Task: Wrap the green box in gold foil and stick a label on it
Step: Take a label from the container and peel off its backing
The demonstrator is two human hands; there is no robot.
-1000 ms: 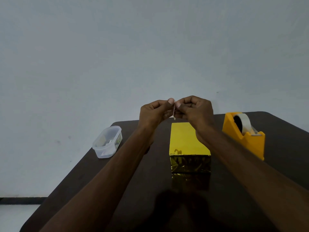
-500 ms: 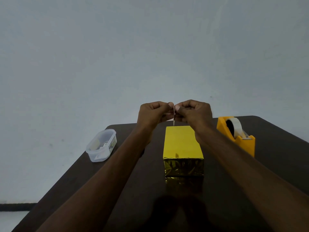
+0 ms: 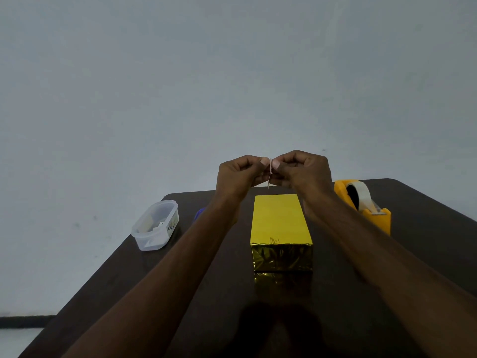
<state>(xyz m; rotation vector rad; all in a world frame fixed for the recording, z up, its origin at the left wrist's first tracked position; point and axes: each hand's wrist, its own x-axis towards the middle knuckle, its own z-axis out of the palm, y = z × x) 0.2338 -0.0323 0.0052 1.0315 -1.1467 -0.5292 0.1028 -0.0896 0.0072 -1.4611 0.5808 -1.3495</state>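
The box (image 3: 280, 223), fully covered in gold foil, stands on the dark table (image 3: 426, 228) in the middle. Above its far end, my left hand (image 3: 237, 174) and my right hand (image 3: 304, 169) meet fingertip to fingertip. Between them they pinch a small thin label (image 3: 270, 174), seen edge-on, whitish, hanging down a little below the fingers. The label is in the air, apart from the box top. No green surface of the box shows.
A clear plastic tub (image 3: 156, 224) with small pieces inside sits at the left. An orange tape dispenser (image 3: 362, 205) with a roll stands at the right. A small blue object (image 3: 199, 213) peeks out behind my left forearm. A pale wall rises behind the table.
Both hands stay pinched together on the label above the box's far end. The view has shifted slightly, so the box, tub and dispenser sit a little differently in frame.
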